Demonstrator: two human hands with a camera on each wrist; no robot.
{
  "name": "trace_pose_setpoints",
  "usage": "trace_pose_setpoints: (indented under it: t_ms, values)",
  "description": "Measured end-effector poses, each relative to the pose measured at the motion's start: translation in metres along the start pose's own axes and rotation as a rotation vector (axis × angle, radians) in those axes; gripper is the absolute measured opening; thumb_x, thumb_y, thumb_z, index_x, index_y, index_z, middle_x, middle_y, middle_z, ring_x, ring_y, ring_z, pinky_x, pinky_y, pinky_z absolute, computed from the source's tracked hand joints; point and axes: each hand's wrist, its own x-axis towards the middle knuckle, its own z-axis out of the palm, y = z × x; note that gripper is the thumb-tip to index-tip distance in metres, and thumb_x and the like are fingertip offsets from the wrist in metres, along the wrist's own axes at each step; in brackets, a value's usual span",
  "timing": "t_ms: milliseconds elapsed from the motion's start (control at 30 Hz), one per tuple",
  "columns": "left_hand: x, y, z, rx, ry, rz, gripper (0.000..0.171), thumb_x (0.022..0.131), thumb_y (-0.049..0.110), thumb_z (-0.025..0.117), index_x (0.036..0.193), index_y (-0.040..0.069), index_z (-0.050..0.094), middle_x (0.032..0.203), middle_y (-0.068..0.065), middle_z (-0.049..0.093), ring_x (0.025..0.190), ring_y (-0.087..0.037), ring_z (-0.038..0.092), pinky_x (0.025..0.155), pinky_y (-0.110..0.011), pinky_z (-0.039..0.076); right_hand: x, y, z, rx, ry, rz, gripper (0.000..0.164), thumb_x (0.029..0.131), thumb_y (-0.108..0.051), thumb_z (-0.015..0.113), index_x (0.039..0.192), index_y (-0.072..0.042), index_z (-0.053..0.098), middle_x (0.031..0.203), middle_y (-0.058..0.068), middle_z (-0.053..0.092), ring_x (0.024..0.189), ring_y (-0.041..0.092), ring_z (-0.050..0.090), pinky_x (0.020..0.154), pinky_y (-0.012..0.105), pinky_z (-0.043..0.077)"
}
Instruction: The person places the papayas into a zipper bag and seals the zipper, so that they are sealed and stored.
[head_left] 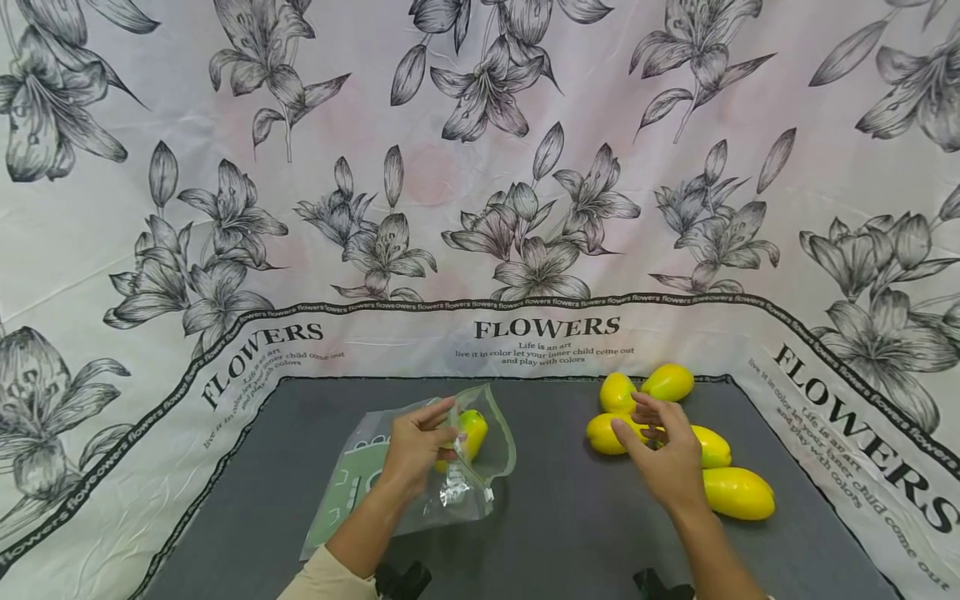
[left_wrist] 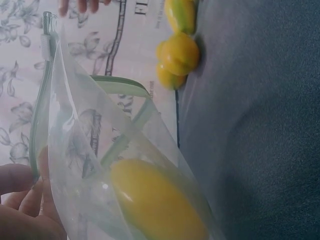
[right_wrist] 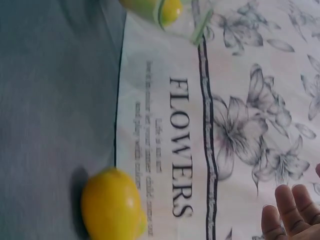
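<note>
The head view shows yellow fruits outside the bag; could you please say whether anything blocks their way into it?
Nothing visible does: only grey tabletop lies between the yellow fruits and the open bag; the right hand hovers above the fruits.

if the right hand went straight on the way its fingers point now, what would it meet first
Probably the back-left yellow fruit, just ahead of the right hand. Depth is unclear, though: the hand looks raised and might pass over it.
</note>
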Motion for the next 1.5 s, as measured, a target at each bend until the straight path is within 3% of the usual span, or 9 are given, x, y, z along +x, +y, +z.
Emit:
trace_pose_setpoints:
  t_ms: [267,567,767,900,1033,1167,1267,1367,1500]
  values:
    - [-0.001,-0.001,0.002,-0.007,-0.003,-0.009,0.046,0.085,-0.012,0.065,0.129,-0.002,0.059,0.137,-0.026,0.048,0.079,-0.025,0.069,0.053,-0.029,0.057,0.001,0.016,-0.036,-0.094,0.007,-0.033,0.046,0.084,-0.008,0.075,0.127,-0.003,0.059,0.113,0.008,0.054,0.1,0.013,0.051,0.083,0.019,0.043]
    - [0.001,-0.002,0.0,0.008,0.005,0.003,0.044,0.085,-0.012,0.064,0.128,-0.003,0.06,0.135,-0.026,0.05,0.081,-0.025,0.068,0.054,-0.03,0.057,0.005,0.039,-0.07,-0.123,0.101,-0.011,0.05,0.083,-0.004,0.075,0.13,-0.005,0.059,0.112,0.004,0.053,0.099,0.002,0.046,0.078,0.015,0.04]
    - [0.0,-0.003,-0.001,0.008,0.001,0.009,0.044,0.085,-0.013,0.064,0.128,-0.002,0.061,0.135,-0.025,0.05,0.093,-0.03,0.067,0.055,-0.031,0.058,0.003,0.052,-0.089,-0.171,0.125,0.077,0.053,0.086,-0.011,0.073,0.136,-0.01,0.056,0.114,-0.006,0.051,0.101,-0.002,0.042,0.079,0.015,0.037]
    - [0.001,-0.003,-0.002,0.007,0.003,0.005,0.044,0.086,-0.013,0.063,0.128,-0.002,0.061,0.135,-0.025,0.05,0.096,-0.033,0.065,0.056,-0.031,0.058,0.001,0.065,-0.102,-0.225,0.115,0.143,0.057,0.089,-0.018,0.072,0.142,-0.013,0.05,0.12,-0.004,0.048,0.102,-0.005,0.037,0.077,0.016,0.034]
    - [0.001,-0.002,-0.002,0.003,0.004,0.004,0.043,0.086,-0.013,0.063,0.128,-0.002,0.061,0.135,-0.024,0.05,0.099,-0.034,0.064,0.056,-0.032,0.058,-0.002,0.083,-0.115,-0.273,0.071,0.222,0.065,0.091,-0.025,0.069,0.148,-0.014,0.04,0.131,0.012,0.044,0.108,0.009,0.038,0.079,0.025,0.033]
    - [0.0,-0.002,-0.003,-0.001,0.002,0.001,0.043,0.085,-0.012,0.064,0.127,-0.002,0.061,0.135,-0.025,0.05,0.092,-0.031,0.067,0.056,-0.031,0.058,-0.006,0.104,-0.124,-0.281,-0.009,0.308,0.073,0.093,-0.031,0.065,0.152,-0.006,0.029,0.143,0.027,0.034,0.121,0.039,0.036,0.089,0.052,0.038]
    - [0.0,-0.002,-0.003,-0.003,-0.004,-0.004,0.044,0.085,-0.012,0.064,0.128,-0.003,0.06,0.136,-0.025,0.048,0.085,-0.026,0.068,0.056,-0.03,0.058,-0.009,0.121,-0.13,-0.264,-0.088,0.367,0.077,0.096,-0.034,0.06,0.152,0.001,0.019,0.147,0.036,0.024,0.124,0.056,0.029,0.088,0.071,0.032]
    - [-0.001,-0.003,-0.003,-0.004,-0.007,-0.004,0.044,0.086,-0.012,0.063,0.128,-0.003,0.06,0.137,-0.026,0.047,0.084,-0.024,0.068,0.055,-0.03,0.058,-0.011,0.137,-0.133,-0.251,-0.186,0.436,0.082,0.098,-0.038,0.056,0.152,0.004,0.01,0.149,0.038,0.012,0.126,0.063,0.019,0.09,0.076,0.026]
    - [-0.001,-0.004,-0.004,-0.004,-0.007,-0.003,0.044,0.086,-0.011,0.064,0.129,-0.003,0.06,0.137,-0.026,0.047,0.088,-0.026,0.068,0.055,-0.03,0.058,-0.012,0.154,-0.136,-0.243,-0.323,0.598,0.092,0.097,-0.05,0.051,0.152,0.001,-0.002,0.149,0.039,-0.001,0.129,0.063,0.011,0.094,0.077,0.021]
